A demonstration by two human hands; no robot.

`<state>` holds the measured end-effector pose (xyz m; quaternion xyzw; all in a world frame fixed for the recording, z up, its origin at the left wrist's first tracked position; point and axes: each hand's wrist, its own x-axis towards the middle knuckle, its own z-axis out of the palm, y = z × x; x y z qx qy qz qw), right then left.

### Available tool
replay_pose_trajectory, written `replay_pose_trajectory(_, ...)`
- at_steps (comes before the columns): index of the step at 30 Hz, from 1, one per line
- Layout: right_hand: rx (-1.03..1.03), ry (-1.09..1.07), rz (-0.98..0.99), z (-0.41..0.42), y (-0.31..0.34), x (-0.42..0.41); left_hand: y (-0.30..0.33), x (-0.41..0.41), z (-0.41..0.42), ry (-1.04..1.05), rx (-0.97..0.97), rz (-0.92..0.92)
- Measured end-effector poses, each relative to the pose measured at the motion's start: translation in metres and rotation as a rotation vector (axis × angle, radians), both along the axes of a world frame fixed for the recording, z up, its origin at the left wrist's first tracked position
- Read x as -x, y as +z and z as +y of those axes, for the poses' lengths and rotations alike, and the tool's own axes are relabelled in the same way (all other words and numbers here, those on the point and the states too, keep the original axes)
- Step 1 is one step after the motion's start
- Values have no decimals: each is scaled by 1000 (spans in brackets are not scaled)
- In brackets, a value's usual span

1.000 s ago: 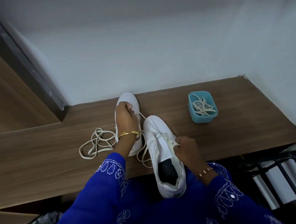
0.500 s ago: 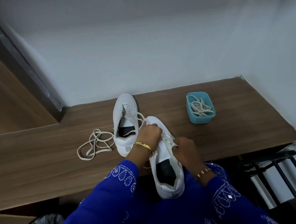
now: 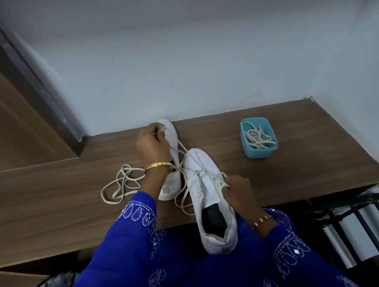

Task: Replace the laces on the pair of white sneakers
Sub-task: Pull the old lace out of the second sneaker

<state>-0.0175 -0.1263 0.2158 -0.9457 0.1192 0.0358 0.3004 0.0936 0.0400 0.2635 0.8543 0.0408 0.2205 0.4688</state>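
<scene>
Far sneaker (image 3: 170,143) half hidden behind left hand (image 3: 151,142).

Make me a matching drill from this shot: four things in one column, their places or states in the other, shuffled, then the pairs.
Things
1. blue tub
2. loose lace
3. near sneaker
4. left hand

Places or states
A. heel overhangs the table edge toward the person
B. raised over the far sneaker, pinching a lace end
C. stands at the right, laces coiled inside
D. lies tangled on the wood, left of the shoes

Pairs: 1-C, 2-D, 3-A, 4-B
</scene>
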Motion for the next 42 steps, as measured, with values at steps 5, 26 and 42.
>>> replay_pose_trajectory(5, 7, 15, -4, 0, 1, -1, -9, 12, -5, -184, -483, -40)
replay_pose_trajectory(26, -22, -22, -13, 0, -5, -2, -27, 21, -33, -535, -831, 241)
replay_pose_trajectory(42, -50, -15, -1, -2, -8, -3, -3, 8, 3, -210, -162, 326)
